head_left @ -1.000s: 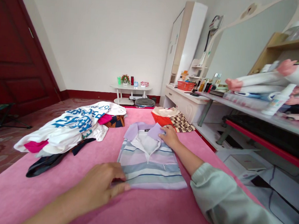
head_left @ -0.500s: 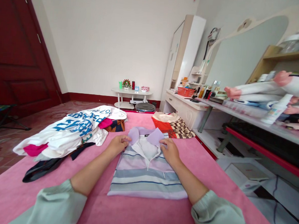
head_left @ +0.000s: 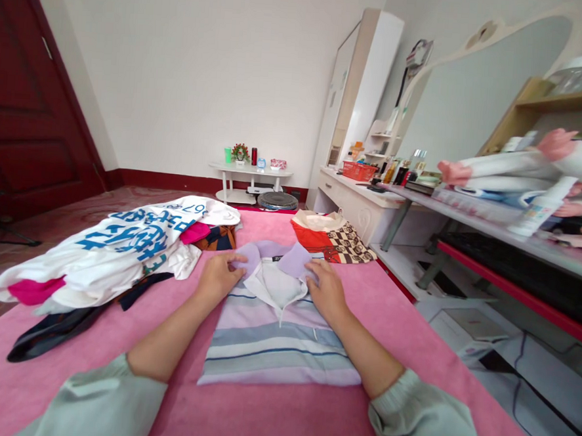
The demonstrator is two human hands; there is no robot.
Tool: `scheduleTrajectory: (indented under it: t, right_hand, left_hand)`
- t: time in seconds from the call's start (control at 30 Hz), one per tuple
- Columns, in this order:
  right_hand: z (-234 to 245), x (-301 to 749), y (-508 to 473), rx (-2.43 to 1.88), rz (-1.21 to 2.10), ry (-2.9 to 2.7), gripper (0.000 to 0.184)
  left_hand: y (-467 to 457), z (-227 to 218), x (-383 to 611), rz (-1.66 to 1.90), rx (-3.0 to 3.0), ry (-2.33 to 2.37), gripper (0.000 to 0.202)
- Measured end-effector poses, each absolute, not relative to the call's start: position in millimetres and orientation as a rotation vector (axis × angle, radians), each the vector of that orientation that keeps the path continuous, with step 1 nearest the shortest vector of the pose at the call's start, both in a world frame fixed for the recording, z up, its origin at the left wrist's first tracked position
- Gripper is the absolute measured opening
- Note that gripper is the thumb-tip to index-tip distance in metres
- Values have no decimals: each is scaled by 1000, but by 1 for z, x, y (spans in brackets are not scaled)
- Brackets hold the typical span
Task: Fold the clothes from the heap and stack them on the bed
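A striped polo shirt in lilac, grey-blue and white lies folded into a rectangle before me, its lilac collar at the far end. My left hand pinches the collar's left side between thumb and fingers. At the right side of the collar, my right hand has its fingers closed on the edge, the thumb near the open neck placket. A dark label shows inside the neckline. Both forearms run along the shirt's sides.
The shirt rests on a pink bedspread. Left lies a heap of clothes with a white printed shirt; an orange and brown patterned garment lies far right. A dressing table and a cluttered shelf table line the right side.
My view has shifted slightly, so the shirt and clothes heap appear further left. Both hands stay at the collar, and the shirt keeps its folded shape.
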State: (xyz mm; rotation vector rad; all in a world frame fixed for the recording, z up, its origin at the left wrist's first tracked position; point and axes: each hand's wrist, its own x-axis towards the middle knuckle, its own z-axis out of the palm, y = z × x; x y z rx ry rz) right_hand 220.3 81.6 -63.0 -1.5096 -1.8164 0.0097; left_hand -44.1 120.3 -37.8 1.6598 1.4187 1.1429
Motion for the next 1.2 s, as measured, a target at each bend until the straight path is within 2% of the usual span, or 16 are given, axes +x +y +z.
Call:
scheduleTrajectory:
  t: [0.13, 0.23, 0.33, 0.5, 0.6, 0.7, 0.83, 0.9, 1.03, 1.2]
  right_hand:
    - [-55, 214, 75, -1487, -40, -1903, 34]
    - [-48, 211, 70, -1425, -39, -1892, 25]
    - [-43, 207, 66, -1355, 56, -1909, 24]
    - [-41, 194, 68, -1575, 134, -1954, 59]
    - [-35, 184, 78, -1780, 87, -1926, 64]
    - [-27, 179, 94, -1879, 124, -1928, 51]
    - [-31, 183, 112, -1861, 181, -1865, 15]
    - [-38, 192, 117, -1811, 262, -1703, 4]
    - [-49, 216, 119, -1539, 709, -1062, 6]
    - [-51, 247, 116, -1461, 880, -763, 24]
  left_hand:
    - [111, -28, -41, 1230, 2114, 1534, 26]
    - [102, -20, -33, 1119, 2473, 1532, 25]
    - [98, -22, -21, 931, 2617, 1310, 23]
    - [95, -42, -10, 753, 2641, 1188, 34]
    - [95, -50, -10, 765, 2600, 1208, 39]
    - [96, -53, -12, 801, 2583, 1218, 42]
    - [100, -58, -14, 830, 2586, 1209, 41]
    - [102, -60, -14, 848, 2586, 1199, 39]
    - [103, -62, -14, 856, 2587, 1208, 38]
    - [102, -63, -15, 848, 2615, 1277, 45]
